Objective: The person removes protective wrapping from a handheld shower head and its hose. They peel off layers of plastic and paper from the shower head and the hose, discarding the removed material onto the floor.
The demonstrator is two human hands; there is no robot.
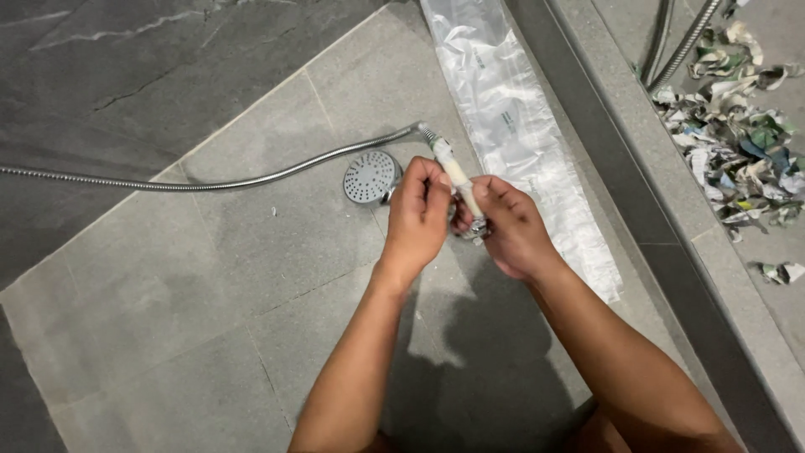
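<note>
Both hands pinch the shower handle: left hand mid-shaft, right hand at the chrome end. Probably light, rigid and slick; the metal hose will drag, so hold the shaft.

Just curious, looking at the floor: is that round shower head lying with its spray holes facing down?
No, the shower head lies on the grey floor tile with its dotted spray face turned up.

Both forearms reach forward, left hand and right hand close together, fingers curled in a grip.
</note>
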